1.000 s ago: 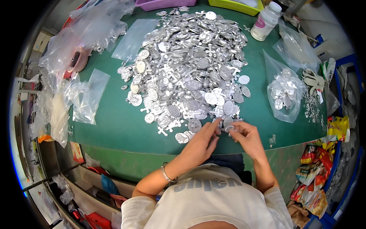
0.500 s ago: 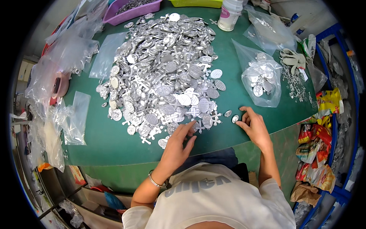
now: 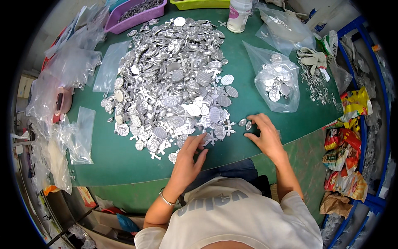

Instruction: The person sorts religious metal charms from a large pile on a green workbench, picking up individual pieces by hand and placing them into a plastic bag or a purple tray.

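A large heap of silver-coloured metal medals and small crosses (image 3: 174,76) covers the middle of the green table. At its near edge rests my left hand (image 3: 187,159), its fingertips against an oval medal (image 3: 206,140) and its thumb held apart; it grips nothing that I can see. Right of the heap, two small oval medals (image 3: 242,122) lie close together. My right hand (image 3: 266,139) is beside them, thumb and forefinger spread, with the forefinger at the nearer medal (image 3: 248,125) and nothing between the fingers.
A clear bag of medals (image 3: 277,81) lies to the right, near loose small metal rings and links (image 3: 316,85). At the back stand a purple basket (image 3: 118,23), a lime-green tray (image 3: 199,4) and a white bottle (image 3: 239,16). Plastic bags (image 3: 62,79) crowd the left edge.
My right hand has set its small oval medal down beside the other one, and its thumb and forefinger have parted. The left hand stays at the heap's edge. The view has shifted slightly.
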Motion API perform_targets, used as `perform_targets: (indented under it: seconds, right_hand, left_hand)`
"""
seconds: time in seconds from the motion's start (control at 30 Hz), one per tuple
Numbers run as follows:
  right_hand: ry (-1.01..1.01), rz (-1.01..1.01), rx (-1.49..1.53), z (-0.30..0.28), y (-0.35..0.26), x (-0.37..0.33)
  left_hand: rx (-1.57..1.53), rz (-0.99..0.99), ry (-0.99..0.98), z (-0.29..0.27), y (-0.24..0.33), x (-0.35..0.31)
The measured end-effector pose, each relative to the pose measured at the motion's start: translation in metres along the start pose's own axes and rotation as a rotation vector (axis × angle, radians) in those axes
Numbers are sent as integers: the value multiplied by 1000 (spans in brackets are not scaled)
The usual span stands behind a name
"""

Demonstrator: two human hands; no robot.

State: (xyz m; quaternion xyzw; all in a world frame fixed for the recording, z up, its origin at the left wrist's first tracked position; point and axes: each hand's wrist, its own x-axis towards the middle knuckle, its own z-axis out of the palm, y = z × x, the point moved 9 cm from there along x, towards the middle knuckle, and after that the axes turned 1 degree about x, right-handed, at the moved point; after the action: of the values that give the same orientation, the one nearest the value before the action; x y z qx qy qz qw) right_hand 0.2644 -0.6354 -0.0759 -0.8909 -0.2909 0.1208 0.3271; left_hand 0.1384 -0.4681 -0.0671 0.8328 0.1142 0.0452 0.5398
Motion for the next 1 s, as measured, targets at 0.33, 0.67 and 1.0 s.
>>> perform_targets:
  seconds: [0.33,0.67,1.0]
  right_hand:
    - [-11,114,151,2,6,0]
    - [164,-133,-45,16,-11,1]
    - [36,686,1856,50,10,5]
  left_hand:
    - [49,-1,20,-4,-5,0]
    - [55,7,0,0,-4,0]
    - [585,343,70,29,31,38]
